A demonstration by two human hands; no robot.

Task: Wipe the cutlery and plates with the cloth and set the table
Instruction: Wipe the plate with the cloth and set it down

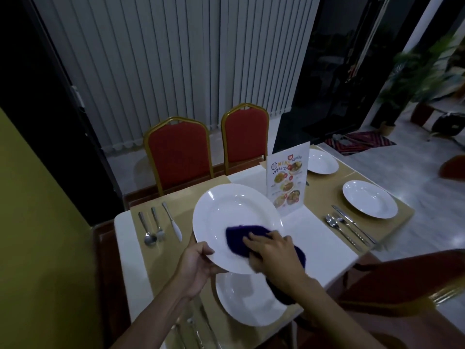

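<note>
Above the table, left hand (198, 263) grips plate (226, 217); right hand (274, 255) presses cloth (236, 238).

Menu stand (288, 180) stands mid-table (327, 253). Left of it: spoon (148, 229), fork (158, 224), knife (172, 221). Right: two plates (370, 199), cutlery set (349, 229); behind: two chairs (178, 149).
</note>
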